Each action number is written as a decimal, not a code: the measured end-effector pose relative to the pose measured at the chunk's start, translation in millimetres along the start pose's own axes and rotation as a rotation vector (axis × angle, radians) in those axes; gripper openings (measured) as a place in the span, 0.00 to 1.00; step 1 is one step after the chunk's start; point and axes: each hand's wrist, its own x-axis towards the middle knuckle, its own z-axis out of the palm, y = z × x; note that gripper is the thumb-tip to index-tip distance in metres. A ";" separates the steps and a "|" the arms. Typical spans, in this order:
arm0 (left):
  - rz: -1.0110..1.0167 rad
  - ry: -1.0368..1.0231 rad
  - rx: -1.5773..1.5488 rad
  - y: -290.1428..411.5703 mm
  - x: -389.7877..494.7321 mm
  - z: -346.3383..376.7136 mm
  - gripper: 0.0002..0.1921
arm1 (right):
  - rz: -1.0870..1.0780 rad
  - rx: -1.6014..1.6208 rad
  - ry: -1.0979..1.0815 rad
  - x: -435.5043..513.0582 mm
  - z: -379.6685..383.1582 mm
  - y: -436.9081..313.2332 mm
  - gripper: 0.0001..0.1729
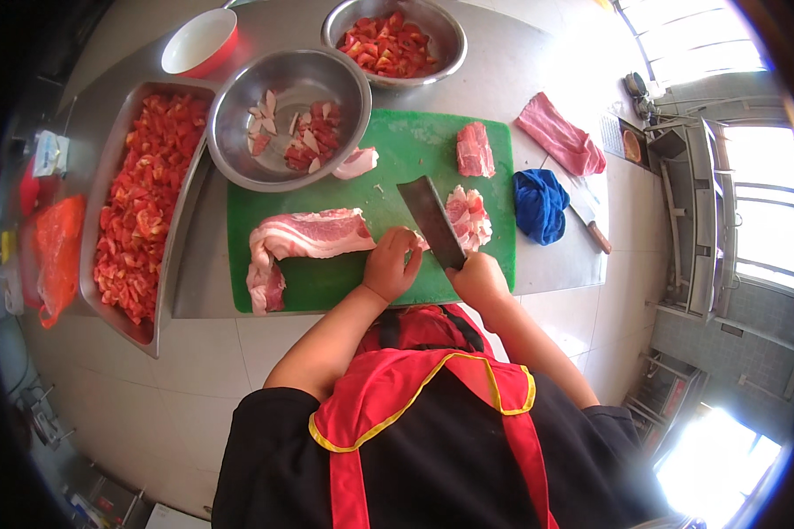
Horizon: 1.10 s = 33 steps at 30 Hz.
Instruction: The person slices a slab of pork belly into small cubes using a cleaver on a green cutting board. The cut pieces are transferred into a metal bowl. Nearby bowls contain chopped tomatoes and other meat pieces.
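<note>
My right hand (480, 281) grips the handle of a cleaver (433, 221), its dark blade tilted over the green cutting board (324, 287). Beside the blade, my left hand (392, 264) has bent fingers at a small pale piece of meat, partly hidden by them. A long strip of pork belly (311, 235) lies left of that hand, its far left part bent towards me. Sliced pork (468, 217) is heaped right of the blade. Farther back on the board are a block of meat (474, 150) and a smaller fatty piece (357, 163), next to the steel bowl.
A steel bowl of cut meat (221, 135) overlaps the board's back left corner. Behind stand a bowl of tomato pieces (460, 56) and a red-and-white bowl (202, 43); left, a deep tray of chopped tomatoes (185, 192). Right lie a blue cloth (540, 206), pink cloth (561, 135) and knife (589, 221).
</note>
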 end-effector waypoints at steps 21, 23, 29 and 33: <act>-0.026 0.022 0.098 -4.0 2.9 4.2 0.08 | 0.044 -0.222 -0.154 28.7 4.8 -16.6 0.17; -0.033 0.028 0.091 -2.9 2.8 3.7 0.09 | 0.025 -0.259 -0.153 38.9 7.2 -23.6 0.16; -0.048 0.048 0.088 -5.6 3.9 3.8 0.09 | -0.078 -0.280 -0.119 50.9 12.2 -54.8 0.20; -0.062 0.067 0.158 -3.4 2.8 6.4 0.10 | -0.058 -0.360 -0.191 55.7 6.3 -59.7 0.21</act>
